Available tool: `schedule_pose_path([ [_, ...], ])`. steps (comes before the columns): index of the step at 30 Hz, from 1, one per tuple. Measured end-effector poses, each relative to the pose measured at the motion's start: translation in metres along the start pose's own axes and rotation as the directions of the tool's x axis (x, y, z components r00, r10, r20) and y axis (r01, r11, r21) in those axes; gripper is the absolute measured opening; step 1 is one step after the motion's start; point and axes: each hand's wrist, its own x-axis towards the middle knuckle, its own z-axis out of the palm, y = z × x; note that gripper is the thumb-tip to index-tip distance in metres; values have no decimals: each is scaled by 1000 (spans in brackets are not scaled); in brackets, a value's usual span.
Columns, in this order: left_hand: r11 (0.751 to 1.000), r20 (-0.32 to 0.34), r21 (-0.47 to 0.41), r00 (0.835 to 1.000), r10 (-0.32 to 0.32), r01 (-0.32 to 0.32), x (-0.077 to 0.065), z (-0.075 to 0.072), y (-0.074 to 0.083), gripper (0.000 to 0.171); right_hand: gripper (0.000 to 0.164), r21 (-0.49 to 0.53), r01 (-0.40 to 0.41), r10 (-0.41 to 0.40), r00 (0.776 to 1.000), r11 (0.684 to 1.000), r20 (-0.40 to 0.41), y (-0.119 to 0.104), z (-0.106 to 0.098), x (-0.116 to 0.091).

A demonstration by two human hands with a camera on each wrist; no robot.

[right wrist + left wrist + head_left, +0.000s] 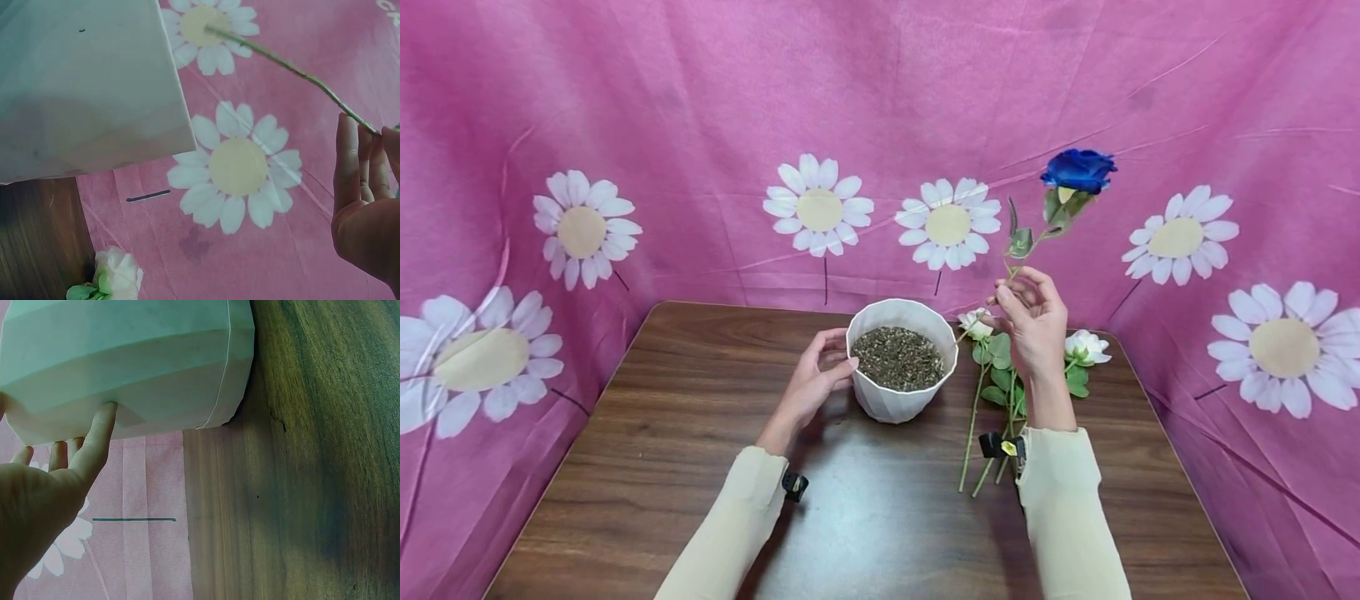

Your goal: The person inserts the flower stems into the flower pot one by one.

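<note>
A white faceted flower pot (891, 404) filled with dark, grainy soil (898, 358) stands on the table. My left hand (808, 379) holds the pot's left side, with the thumb at the rim and the fingers against the outer wall. In the left wrist view, a finger (97, 440) touches the pot's side (144, 375). My right hand (1037, 321) pinches the stem of a blue rose (1078, 172) between thumb and fingers, above and right of the pot. The rose's stem (300, 74) slants down, its lower end beside the pot's rim.
White roses (1086, 347) with green leaves and long stems lie on the wooden table (700, 433), right of the pot and partly behind my right arm. A pink cloth (880, 83) printed with daisies hangs around the table's back and sides.
</note>
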Motion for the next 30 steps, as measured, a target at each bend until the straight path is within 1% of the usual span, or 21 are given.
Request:
schedule_pose_path([
  [5,1000,-4,-4,1000,5,-5,-1,0,2,55,34,-46,19,-18,999,999,33,9,10,6],
  [9,1000,-4,-2,1000,8,-8,-1,0,3,55,29,-131,22,-16,999,991,49,19,15,10],
  [13,1000,-3,2,1000,8,-8,-1,1,3,56,26,-224,24,-10,998,974,61,29,18,13],
  [17,1000,-1,5,1000,7,-7,-1,1,2,56,27,-302,27,-6,998,953,70,36,21,14],
  [20,1000,-3,3,1000,6,-6,-1,1,2,55,28,-335,25,3,997,942,81,40,23,15],
  [25,1000,4,4,1000,8,-8,0,0,2,55,27,-352,29,7,995,936,100,45,27,17],
  [30,1000,5,6,1000,-4,4,0,0,2,56,21,-424,20,14,997,905,76,50,29,19],
])
